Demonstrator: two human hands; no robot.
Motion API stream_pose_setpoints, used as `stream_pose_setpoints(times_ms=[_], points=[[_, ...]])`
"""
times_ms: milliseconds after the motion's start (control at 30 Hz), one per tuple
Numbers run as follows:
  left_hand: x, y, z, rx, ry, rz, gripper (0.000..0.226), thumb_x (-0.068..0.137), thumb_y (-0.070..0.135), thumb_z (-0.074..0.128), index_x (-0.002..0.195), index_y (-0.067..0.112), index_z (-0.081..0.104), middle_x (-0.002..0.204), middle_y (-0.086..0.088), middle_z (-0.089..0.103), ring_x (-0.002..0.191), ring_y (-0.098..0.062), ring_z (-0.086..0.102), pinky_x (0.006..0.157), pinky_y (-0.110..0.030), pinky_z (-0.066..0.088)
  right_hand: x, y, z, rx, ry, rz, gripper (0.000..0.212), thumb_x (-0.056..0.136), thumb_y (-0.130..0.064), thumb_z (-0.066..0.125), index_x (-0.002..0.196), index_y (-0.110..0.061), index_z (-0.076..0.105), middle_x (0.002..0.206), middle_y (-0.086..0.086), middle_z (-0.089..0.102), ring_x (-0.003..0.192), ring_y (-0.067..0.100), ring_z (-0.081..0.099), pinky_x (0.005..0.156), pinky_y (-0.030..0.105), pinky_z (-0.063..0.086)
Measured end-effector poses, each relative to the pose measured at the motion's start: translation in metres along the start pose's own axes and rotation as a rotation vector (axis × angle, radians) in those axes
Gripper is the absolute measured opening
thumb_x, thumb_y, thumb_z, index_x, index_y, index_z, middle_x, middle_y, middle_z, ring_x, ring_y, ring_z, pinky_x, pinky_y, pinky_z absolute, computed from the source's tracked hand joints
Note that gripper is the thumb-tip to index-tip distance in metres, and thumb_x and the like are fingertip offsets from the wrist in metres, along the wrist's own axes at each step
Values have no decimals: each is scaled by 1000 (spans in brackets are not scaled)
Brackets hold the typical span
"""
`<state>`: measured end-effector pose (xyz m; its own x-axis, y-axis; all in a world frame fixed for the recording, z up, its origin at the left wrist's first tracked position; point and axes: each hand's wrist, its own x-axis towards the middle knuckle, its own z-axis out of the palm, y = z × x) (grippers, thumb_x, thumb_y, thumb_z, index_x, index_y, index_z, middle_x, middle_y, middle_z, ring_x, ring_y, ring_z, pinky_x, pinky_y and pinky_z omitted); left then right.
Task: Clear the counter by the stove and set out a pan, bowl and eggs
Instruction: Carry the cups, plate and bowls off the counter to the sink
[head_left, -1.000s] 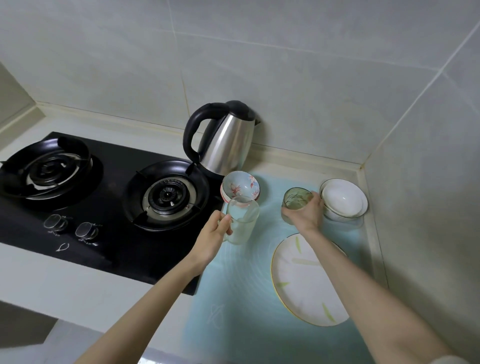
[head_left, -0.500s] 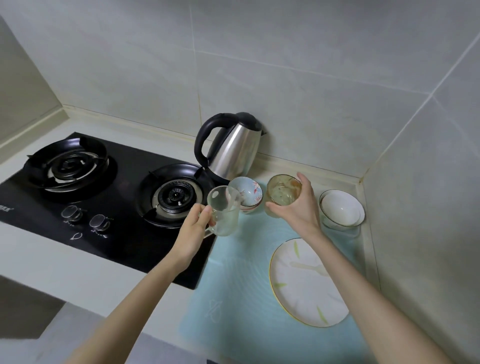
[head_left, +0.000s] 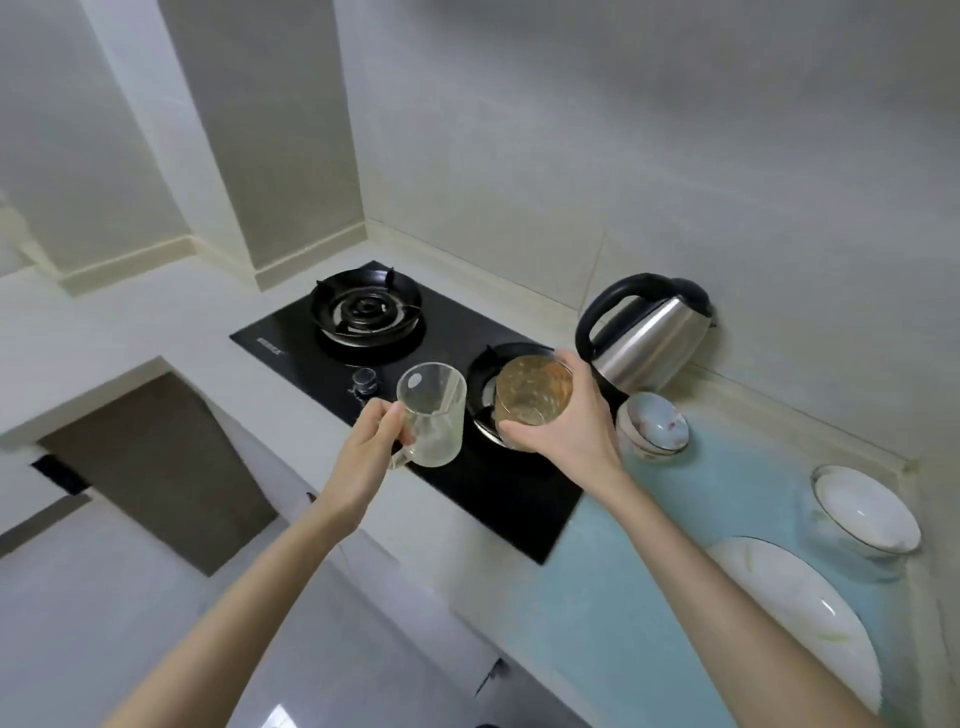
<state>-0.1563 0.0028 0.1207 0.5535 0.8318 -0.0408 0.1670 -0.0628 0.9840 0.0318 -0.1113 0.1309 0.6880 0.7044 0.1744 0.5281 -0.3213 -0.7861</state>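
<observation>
Two glasses carried in the air over the stove

The clear mug (head_left: 431, 413) and amber tumbler (head_left: 532, 400) look light, rigid, slick and breakable. The left hand (head_left: 363, 457) curls its fingers round the mug's handle; the right hand (head_left: 571, 426) wraps the tumbler's wall above the stove (head_left: 519, 499).

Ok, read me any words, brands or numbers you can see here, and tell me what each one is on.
White brand mark on the hob, near its corner: too blurred to read.
Kettle, mug, glass, plate: no text visible.
</observation>
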Motion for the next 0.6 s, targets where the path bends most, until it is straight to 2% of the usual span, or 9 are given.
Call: stream_pose_setpoints(times_ms=[67,167,300,433,533,600], points=[[-9,-11,-50,10,55,-5,31,101,33,37,82,11,49,85,1,53,80,-9,47,74,-21,36,-9,-32,37,14,-36,-30,100,55,-37,88,139,-30,34,136,-9,47,124,10,45,103,27,39],[-22,-23,-120,17,93,-2,34,102,34,35,84,9,48,87,-1,52,82,-11,45,74,-23,34,-22,-76,92,43,-91,-80,100,56,-38,87,140,-30,33,137,-8,47,124,9,45,99,22,36],[-38,-40,-210,53,195,-4,35,101,36,36,78,14,48,83,2,52,81,-13,47,77,-27,36,-38,-134,165,79,-171,-136,100,57,-37,87,140,-30,32,135,-7,47,122,11,46,101,29,41],[-61,-47,-292,-6,345,-33,30,102,31,36,79,12,44,78,2,49,73,-9,47,70,-18,37,-51,-194,234,109,-310,-190,99,60,-36,86,142,-31,30,136,-7,44,122,11,43,96,25,36],[-71,-55,-343,-25,439,-63,30,102,31,36,83,9,45,81,-1,51,77,-8,48,69,-9,38,-56,-231,280,118,-373,-259,99,58,-37,86,141,-31,32,136,-8,46,121,10,45,96,24,36],[-74,-60,-373,-33,493,-80,31,102,30,36,81,10,45,84,-4,52,79,-10,47,71,-14,37,-56,-252,309,129,-408,-289,97,58,-38,86,139,-32,33,135,-10,46,121,9,45,97,25,38]])
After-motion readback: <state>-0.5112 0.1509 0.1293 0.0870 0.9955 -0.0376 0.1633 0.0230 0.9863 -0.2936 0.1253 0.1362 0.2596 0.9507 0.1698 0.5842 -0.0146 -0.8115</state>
